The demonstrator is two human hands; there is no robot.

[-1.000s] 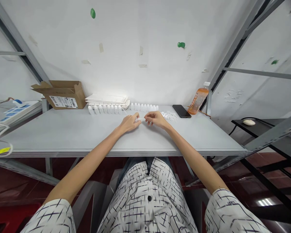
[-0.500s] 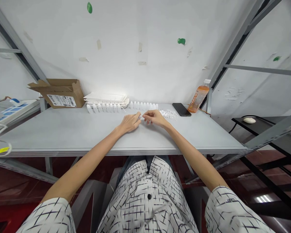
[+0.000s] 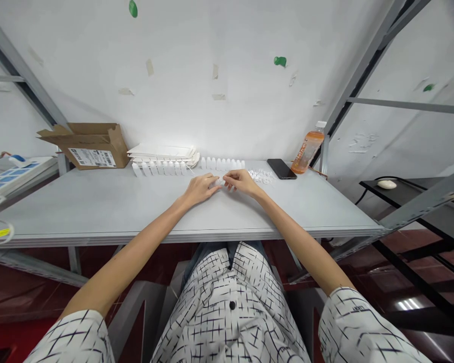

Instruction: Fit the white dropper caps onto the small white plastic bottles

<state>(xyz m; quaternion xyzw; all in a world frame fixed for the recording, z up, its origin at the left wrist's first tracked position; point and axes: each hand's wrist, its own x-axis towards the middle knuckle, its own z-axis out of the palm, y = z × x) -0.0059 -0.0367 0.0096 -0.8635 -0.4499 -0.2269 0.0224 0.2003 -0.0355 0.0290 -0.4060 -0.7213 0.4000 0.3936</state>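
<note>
My left hand (image 3: 202, 188) is closed around a small white plastic bottle (image 3: 220, 181), held low over the middle of the table and partly hidden by the fingers. Close against the bottle's right end, my right hand (image 3: 240, 182) has thumb and fingers pinched together. Whatever is in that pinch is too small to make out. Behind my left hand stands a row of small white plastic bottles (image 3: 159, 168). A second row of white bottles (image 3: 222, 164) is at the back, beyond both hands. Small white plastic pieces (image 3: 263, 176) lie in a loose pile right of my right hand.
Flat white sheets or bags (image 3: 166, 151) are stacked at the back beside an open cardboard box (image 3: 93, 146). A black phone (image 3: 282, 169) and a bottle of orange drink (image 3: 308, 148) stand at back right. Metal posts frame the grey table (image 3: 117, 201).
The view has shifted slightly. Both hands stay together at the small bottle, with the left fingers lying a little lower and flatter around it.
</note>
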